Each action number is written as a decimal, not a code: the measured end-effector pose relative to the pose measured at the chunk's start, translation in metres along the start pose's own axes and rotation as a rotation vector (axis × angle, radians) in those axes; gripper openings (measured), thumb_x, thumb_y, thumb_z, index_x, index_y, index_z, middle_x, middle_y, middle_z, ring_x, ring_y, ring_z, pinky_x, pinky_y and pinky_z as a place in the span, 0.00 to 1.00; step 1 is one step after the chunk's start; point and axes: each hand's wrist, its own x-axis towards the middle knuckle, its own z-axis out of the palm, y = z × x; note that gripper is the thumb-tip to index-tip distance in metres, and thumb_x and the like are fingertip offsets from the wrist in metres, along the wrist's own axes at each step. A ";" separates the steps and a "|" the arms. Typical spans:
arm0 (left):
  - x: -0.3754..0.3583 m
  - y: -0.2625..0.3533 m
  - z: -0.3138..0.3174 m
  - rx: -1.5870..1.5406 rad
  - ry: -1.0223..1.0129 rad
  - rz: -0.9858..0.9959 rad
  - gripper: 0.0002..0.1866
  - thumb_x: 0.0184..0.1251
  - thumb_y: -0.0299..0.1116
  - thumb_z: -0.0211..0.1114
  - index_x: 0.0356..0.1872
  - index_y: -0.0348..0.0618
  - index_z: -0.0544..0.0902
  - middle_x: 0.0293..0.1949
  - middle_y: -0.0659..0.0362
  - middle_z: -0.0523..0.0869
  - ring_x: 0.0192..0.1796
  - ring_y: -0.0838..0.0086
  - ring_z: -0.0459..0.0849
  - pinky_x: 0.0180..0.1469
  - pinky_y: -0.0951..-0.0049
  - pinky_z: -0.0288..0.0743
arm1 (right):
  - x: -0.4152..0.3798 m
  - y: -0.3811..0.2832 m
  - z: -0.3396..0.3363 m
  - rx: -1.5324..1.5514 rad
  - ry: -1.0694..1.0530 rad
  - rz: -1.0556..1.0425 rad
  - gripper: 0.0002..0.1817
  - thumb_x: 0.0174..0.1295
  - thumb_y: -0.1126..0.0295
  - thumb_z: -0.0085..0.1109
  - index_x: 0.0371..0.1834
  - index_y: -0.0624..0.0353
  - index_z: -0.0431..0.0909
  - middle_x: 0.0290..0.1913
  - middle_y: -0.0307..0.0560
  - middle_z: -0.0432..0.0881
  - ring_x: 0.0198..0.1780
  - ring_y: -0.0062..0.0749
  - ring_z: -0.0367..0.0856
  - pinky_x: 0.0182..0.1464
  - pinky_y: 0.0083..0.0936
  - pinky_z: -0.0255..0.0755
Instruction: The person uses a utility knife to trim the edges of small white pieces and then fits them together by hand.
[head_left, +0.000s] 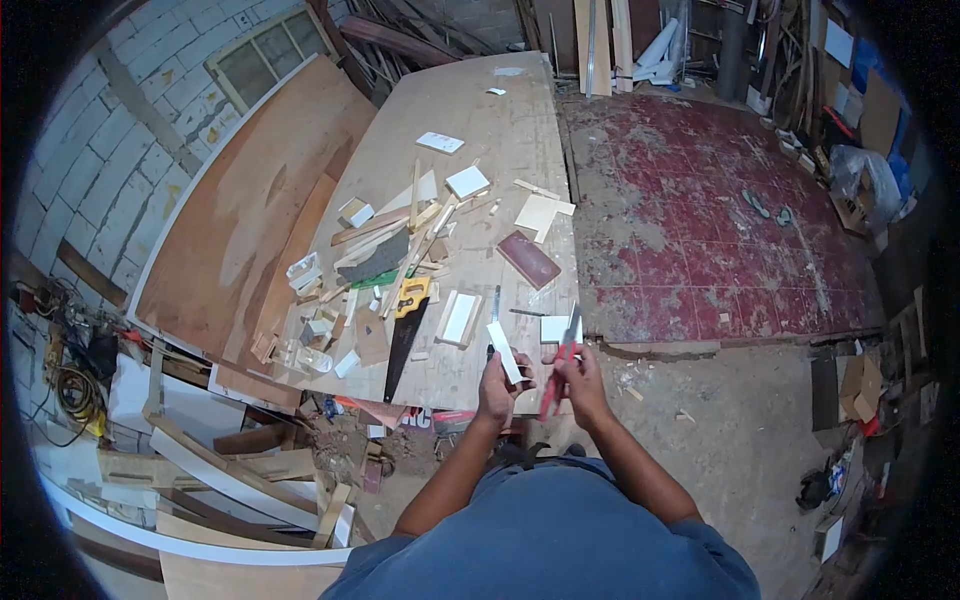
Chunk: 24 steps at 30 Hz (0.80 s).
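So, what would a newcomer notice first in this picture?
Probably the two hands at the bottom centre: the left hand holds a white strip, the right hand a red-handled tool. Just beyond them lies a plywood sheet littered with offcuts, with a hand saw near its front edge.

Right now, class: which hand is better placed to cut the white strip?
Probably the right hand: it already grips the red-handled knife beside the white strip, which the left hand holds.
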 end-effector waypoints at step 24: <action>-0.005 0.024 0.008 -0.192 -0.266 -0.166 0.23 0.75 0.28 0.46 0.69 0.38 0.61 0.58 0.44 0.74 0.61 0.55 0.78 0.65 0.52 0.74 | -0.036 -0.053 -0.037 -0.222 -0.037 0.036 0.19 0.62 0.76 0.62 0.56 0.60 0.72 0.35 0.40 0.79 0.30 0.22 0.79 0.30 0.23 0.77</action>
